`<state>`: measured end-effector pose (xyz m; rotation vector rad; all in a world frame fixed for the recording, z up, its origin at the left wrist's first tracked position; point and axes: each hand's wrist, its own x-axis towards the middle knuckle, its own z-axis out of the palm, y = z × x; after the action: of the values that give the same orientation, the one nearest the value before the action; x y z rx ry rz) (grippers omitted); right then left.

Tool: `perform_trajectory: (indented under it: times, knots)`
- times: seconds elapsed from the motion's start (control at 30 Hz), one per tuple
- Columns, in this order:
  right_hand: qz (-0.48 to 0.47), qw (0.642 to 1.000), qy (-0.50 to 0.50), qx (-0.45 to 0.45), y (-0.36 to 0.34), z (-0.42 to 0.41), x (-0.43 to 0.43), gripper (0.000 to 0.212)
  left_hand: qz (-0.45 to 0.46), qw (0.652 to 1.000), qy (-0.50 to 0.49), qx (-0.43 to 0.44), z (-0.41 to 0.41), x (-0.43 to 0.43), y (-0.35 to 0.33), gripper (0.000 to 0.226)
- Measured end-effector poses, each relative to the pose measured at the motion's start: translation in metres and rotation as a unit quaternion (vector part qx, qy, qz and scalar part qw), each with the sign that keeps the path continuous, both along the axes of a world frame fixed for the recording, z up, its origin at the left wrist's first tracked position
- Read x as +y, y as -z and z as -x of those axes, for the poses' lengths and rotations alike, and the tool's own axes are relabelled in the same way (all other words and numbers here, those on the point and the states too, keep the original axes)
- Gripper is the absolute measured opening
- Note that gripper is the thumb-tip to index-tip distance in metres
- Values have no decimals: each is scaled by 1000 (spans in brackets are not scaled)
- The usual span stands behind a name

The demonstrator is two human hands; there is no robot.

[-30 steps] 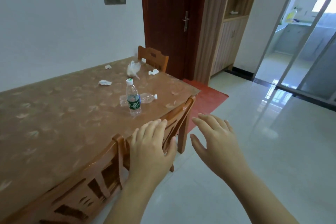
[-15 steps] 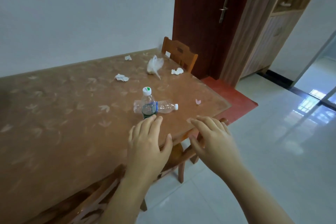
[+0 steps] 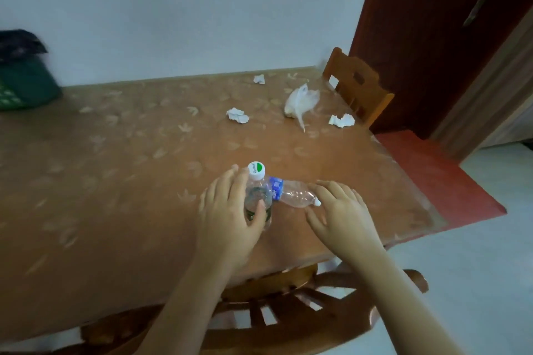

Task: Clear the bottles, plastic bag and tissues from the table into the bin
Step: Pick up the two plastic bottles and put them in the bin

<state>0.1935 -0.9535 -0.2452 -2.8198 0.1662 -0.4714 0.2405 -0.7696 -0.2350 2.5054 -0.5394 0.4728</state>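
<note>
An upright clear bottle with a green-and-white cap (image 3: 256, 168) stands near the table's front edge. My left hand (image 3: 227, 216) is wrapped around its body, thumb in front and fingers behind. A second clear bottle with a blue label (image 3: 291, 195) lies on its side just to the right, touching the first. My right hand (image 3: 337, 216) hovers with spread fingers over its capped end. Farther back lie a crumpled white plastic bag (image 3: 300, 101) and three balled tissues (image 3: 237, 115) (image 3: 341, 120) (image 3: 259, 79). A green bin with a black liner (image 3: 23, 78) sits at the far left.
The brown patterned table (image 3: 115, 181) stands against a white wall. One wooden chair (image 3: 357, 86) is tucked in at the right end, another chair (image 3: 288, 305) right below my arms. A red mat (image 3: 432, 176) and a dark door (image 3: 432, 23) lie to the right.
I have come closer and both hands have reached forward over the table. My left hand has closed around the upright bottle; my right hand has arrived at the lying bottle. The bin has come into view.
</note>
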Motion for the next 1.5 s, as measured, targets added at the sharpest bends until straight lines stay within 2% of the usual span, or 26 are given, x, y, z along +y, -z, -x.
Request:
perform_trajectory:
  times: [0.07, 0.17, 0.3, 0.43, 0.63, 0.9, 1.07, 1.23, 1.5]
  knots:
    - [-14, 1000, -12, 3, 10, -20, -16, 34, 12, 1000, -19, 12, -15, -11, 5, 56]
    - [-16, 999, -40, 25, 30, -50, -36, 44, 47, 998, -32, 22, -33, -25, 14, 59]
    - [-34, 995, -65, 66, 59, -84, -55, 36, 59, 997, -28, 31, -48, -35, 23, 58]
    - [-56, 989, -78, 113, 83, -107, -62, 39, 63, 996, -21, 67, -61, -38, 31, 57]
    - [-77, 979, -100, 158, 113, -129, -63, 50, 144, 981, -16, 126, -69, -40, 38, 48]
    - [-107, 969, -96, 199, 138, -135, -63, 62, 244, 957, 10, 158, -64, -42, 42, 38]
    - [-161, 964, -86, 191, 141, -134, -61, 61, 276, 943, -5, 185, -61, -41, 44, 34]
    - [-185, 963, -79, 178, 142, -132, -60, 61, 281, 943, -21, 176, -58, -39, 44, 34]
    - [-203, 964, -71, 154, 133, -121, -60, 60, 344, 920, -55, 177, -47, -30, 38, 36]
